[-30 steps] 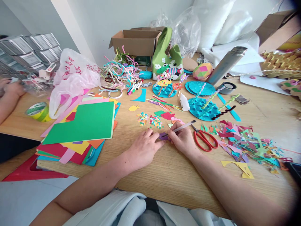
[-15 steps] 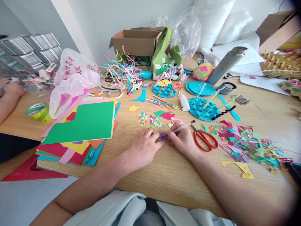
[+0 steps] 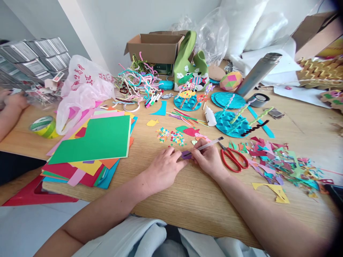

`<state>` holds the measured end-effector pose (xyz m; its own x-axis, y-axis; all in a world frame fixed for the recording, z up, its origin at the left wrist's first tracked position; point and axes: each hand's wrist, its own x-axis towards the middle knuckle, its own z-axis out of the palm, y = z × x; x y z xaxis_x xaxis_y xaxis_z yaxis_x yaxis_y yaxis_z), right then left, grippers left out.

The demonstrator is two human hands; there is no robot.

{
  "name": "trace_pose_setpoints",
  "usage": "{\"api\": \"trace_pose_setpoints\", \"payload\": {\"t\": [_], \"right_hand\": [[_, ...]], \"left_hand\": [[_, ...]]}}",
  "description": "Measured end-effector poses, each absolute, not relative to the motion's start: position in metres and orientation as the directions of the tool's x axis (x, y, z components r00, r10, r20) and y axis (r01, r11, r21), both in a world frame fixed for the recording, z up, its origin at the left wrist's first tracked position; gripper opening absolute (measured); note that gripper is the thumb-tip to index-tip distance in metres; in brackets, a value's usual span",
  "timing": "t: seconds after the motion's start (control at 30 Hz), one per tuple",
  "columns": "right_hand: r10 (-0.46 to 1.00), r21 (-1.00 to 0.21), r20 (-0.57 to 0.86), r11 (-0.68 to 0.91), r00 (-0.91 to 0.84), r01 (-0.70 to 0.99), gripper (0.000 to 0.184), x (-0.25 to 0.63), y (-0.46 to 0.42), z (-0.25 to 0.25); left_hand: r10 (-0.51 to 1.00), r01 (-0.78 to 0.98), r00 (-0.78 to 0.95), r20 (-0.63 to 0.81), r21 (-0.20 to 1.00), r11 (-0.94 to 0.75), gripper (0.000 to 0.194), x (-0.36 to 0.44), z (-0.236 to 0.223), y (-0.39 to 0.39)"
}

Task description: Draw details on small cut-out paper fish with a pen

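My right hand (image 3: 207, 159) grips a slim pen with a clear barrel (image 3: 207, 144). The pen's point rests on a small purple paper piece (image 3: 186, 155). At that paper's left end, the thumb and fingers of my left hand (image 3: 164, 166) hold it against the table; they cover part of it. Just beyond lie paper fish, among them a red one (image 3: 191, 132) and a yellow one (image 3: 152, 122), and two little heaps of confetti dots (image 3: 177, 138). Red-handled scissors (image 3: 234, 159) lie right of my right hand.
Coloured paper sheets (image 3: 107, 137) are stacked at left, beside yellow tape (image 3: 44, 126). Scraps (image 3: 284, 160) spread at right. Behind stand a white glue bottle (image 3: 210, 117), blue discs (image 3: 233, 123) with pipe cleaners, and a steel flask (image 3: 258, 73). Another person's hand (image 3: 16, 101) is at far left.
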<state>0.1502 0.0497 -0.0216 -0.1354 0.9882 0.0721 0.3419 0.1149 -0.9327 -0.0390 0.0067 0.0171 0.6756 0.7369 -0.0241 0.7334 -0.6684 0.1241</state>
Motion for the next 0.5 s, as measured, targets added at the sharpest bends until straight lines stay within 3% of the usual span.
{"api": "trace_pose_setpoints", "payload": {"t": [0.5], "right_hand": [[0.988, -0.935, 0.074, 0.116, -0.138, 0.334, 0.016, 0.1501, 0.0497, -0.0217]], "left_hand": [[0.733, 0.728, 0.68, -0.011, 0.128, -0.673, 0.044, -0.0393, 0.0155, 0.0075]]}}
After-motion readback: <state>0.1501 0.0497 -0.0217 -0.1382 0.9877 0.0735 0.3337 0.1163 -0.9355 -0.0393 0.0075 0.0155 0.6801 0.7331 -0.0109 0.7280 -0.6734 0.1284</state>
